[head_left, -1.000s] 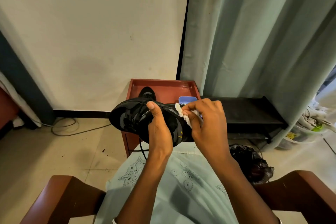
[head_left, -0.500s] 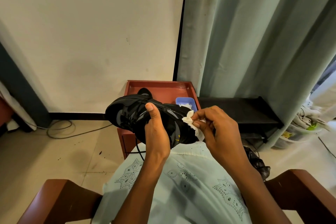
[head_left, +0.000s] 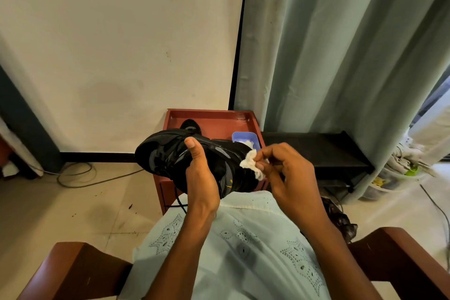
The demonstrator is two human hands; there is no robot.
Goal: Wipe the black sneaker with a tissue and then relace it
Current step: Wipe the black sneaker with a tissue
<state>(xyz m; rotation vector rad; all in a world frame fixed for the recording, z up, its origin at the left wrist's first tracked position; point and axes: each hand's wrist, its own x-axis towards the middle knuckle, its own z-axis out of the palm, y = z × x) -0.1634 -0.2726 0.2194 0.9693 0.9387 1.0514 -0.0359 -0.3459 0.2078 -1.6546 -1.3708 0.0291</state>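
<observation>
**Person is holding the black sneaker and pinching a tissue at its end**

The left hand (head_left: 201,178) is grasping the black sneaker (head_left: 168,161) around its middle, holding it in the air on its side above the person's lap. The thumb is lying across the upper, and the other fingers of this hand are hidden behind the shoe. A black lace (head_left: 179,202) is hanging down from the sneaker just left of the left wrist.

The right hand (head_left: 289,178) is pinching a crumpled white tissue (head_left: 250,162). Its fingers (head_left: 267,152) are curling in around the wad, with the thumb underneath. The tissue is sitting right at the end of the sneaker nearest these fingers; whether it is actually pressing on the shoe cannot be told.

Just beyond the right fingers, a blue tray (head_left: 243,136) with something white in it is resting on a red desk (head_left: 211,115). Beyond the left thumb, part of a second shoe (head_left: 191,125) is showing on the same desk. To the right of the right hand, a black shelf (head_left: 316,151) is standing under a green curtain (head_left: 341,56). Far to the left of the left fingers, a cable (head_left: 78,179) is lying looped on the floor (head_left: 60,212). Below both wrists, brown armrests (head_left: 80,268) are flanking the lap.
</observation>
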